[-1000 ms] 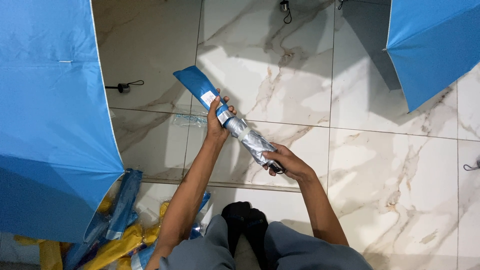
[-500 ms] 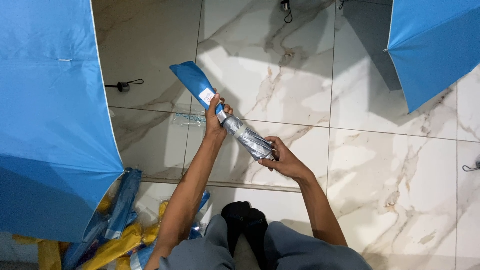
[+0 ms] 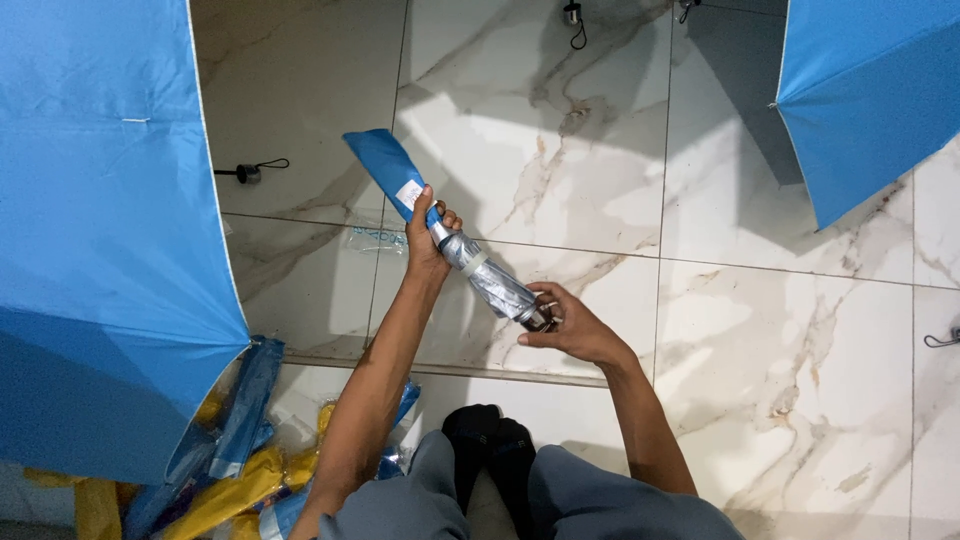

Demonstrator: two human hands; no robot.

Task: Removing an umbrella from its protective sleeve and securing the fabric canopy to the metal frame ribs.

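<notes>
Silver folded umbrella (image 3: 492, 283) | axis upper-left to lower-right | left hand (image 3: 428, 240), right hand (image 3: 570, 330) fingers clasp it

Folded silver umbrella (image 3: 490, 282) between left hand (image 3: 428, 240) and right hand (image 3: 570, 328), blue sleeve (image 3: 385, 170) half on.

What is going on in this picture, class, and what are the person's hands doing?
A seated person holds a folded silver umbrella over a marble tile floor. The left hand grips the end where a blue sleeve covers part of it; the right hand holds the handle end. Open blue umbrellas stand at both sides, and packaged blue and yellow umbrellas lie at lower left.
</notes>
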